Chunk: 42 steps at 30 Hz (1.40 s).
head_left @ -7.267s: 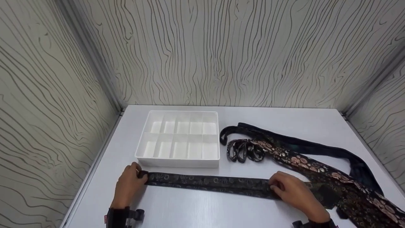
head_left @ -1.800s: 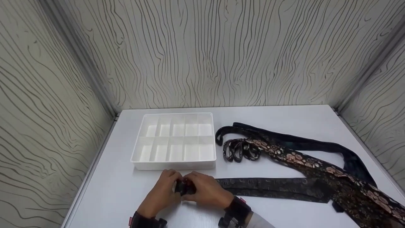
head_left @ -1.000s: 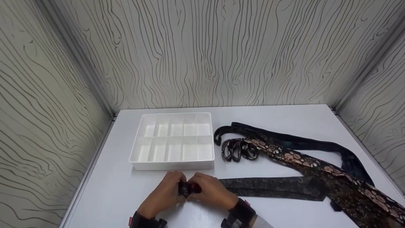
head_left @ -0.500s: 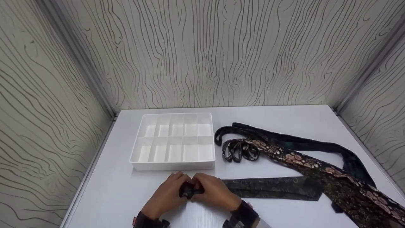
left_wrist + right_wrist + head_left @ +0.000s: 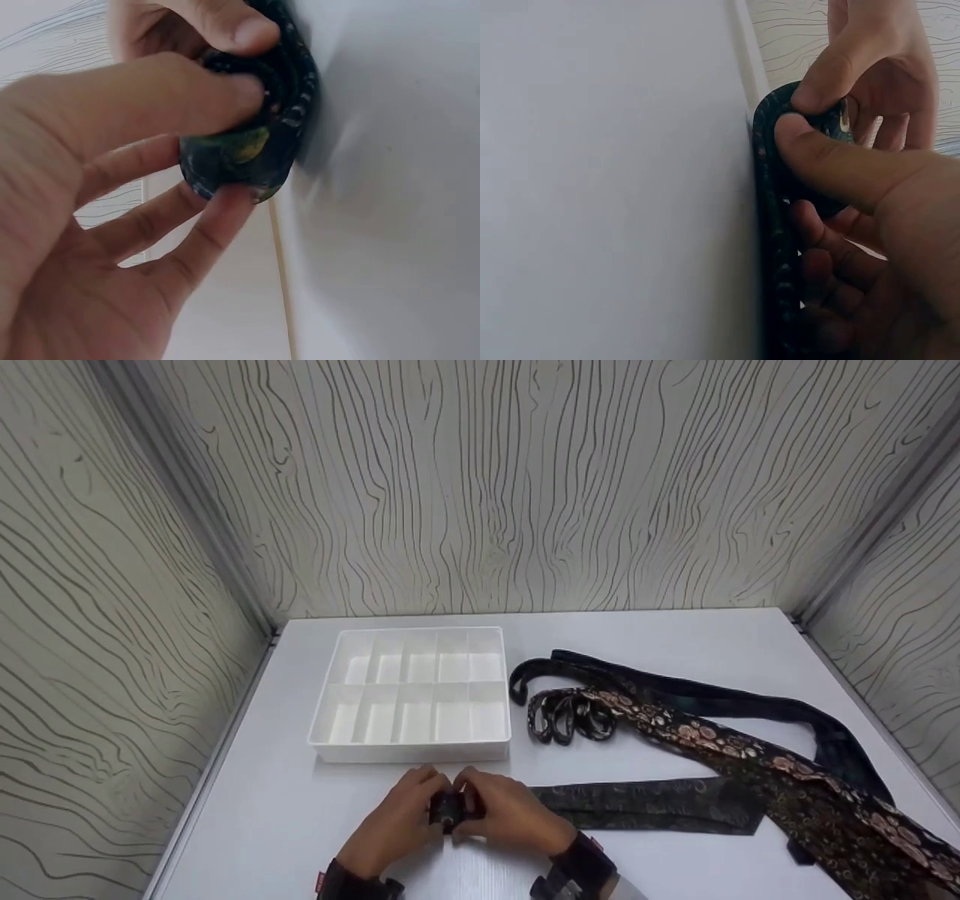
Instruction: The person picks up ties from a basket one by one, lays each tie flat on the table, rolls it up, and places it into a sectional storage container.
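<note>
A dark patterned necktie (image 5: 645,806) lies along the front of the white table, its narrow end wound into a thick roll (image 5: 232,157). My left hand (image 5: 399,819) grips one side of this roll, thumb on its coiled side face and fingertips at its outer curve in the left wrist view. From the other side my right hand (image 5: 514,814) pinches the roll, its thumb pressed beside the left thumb in the right wrist view. Flat tie runs from under the right hand to the pointed wide end, near a floral necktie (image 5: 697,731).
Behind my hands stands a white divided box (image 5: 411,751) with nothing in its compartments. On the right, the floral necktie, with several loops at its narrow end, overlaps other dark neckties (image 5: 780,709). Wood-patterned panels (image 5: 480,487) enclose the table (image 5: 262,780).
Earlier the necktie was stretched flat between my spread hands. Both hands have come together at the middle, the narrow end is rolled up, and the wide end has slid left, off the floral tie.
</note>
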Available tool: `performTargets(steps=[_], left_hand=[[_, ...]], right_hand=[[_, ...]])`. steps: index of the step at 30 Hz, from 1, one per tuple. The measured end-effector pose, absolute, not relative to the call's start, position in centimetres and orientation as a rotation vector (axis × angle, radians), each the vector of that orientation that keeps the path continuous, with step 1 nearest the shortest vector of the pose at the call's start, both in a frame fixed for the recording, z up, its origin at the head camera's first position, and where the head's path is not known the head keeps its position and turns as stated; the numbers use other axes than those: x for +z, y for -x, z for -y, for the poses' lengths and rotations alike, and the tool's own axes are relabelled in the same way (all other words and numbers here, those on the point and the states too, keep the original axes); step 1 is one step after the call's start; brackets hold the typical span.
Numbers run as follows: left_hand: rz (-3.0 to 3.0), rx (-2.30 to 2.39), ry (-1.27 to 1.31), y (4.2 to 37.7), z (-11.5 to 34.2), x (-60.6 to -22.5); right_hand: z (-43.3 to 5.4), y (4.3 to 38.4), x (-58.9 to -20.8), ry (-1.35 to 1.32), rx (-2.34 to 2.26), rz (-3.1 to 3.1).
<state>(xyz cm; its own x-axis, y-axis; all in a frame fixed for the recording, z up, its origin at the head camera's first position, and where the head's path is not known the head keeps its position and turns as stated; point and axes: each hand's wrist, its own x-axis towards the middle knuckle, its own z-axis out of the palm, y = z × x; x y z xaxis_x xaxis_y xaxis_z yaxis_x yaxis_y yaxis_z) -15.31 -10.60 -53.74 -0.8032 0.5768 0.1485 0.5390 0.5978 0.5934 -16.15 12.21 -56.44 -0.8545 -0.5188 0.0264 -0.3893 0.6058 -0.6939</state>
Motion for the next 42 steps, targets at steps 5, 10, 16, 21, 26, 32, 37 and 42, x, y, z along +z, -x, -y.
performTargets(steps=[5, 10, 16, 21, 26, 32, 37, 42], left_hand=[[-2.796, 0.916, -0.989, 15.4, 10.2, -53.7], [-2.813, 0.866, -1.007, 15.4, 9.9, -53.8], [-2.881, 0.808, -1.128, 15.5, 9.6, -53.8], [-2.835, 0.867, -1.086, 15.6, 9.5, -53.9], [-2.831, 0.865, -1.097, 15.7, 9.4, -53.9], [-2.83, 0.886, -1.129, 15.7, 9.2, -53.8], [-2.816, 0.851, -1.107, 15.7, 9.1, -53.8], [-2.834, 0.784, -1.11, 15.9, 9.0, -53.6]], right_hand=[[-12.4, 16.0, -56.2, 0.741, -1.056, -2.673], [-12.8, 16.0, -56.1, 0.722, -1.018, -2.69], [-13.1, 16.1, -55.7, 0.75, -0.985, -2.686], [-13.3, 16.1, -55.6, 0.76, -0.932, -2.751], [-13.3, 16.0, -55.6, 0.759, -0.922, -2.74], [-13.4, 15.8, -55.5, 0.805, -0.9, -2.788], [-13.7, 15.5, -55.5, 0.813, -0.868, -2.783], [-13.7, 15.5, -55.4, 0.816, -0.896, -2.753]])
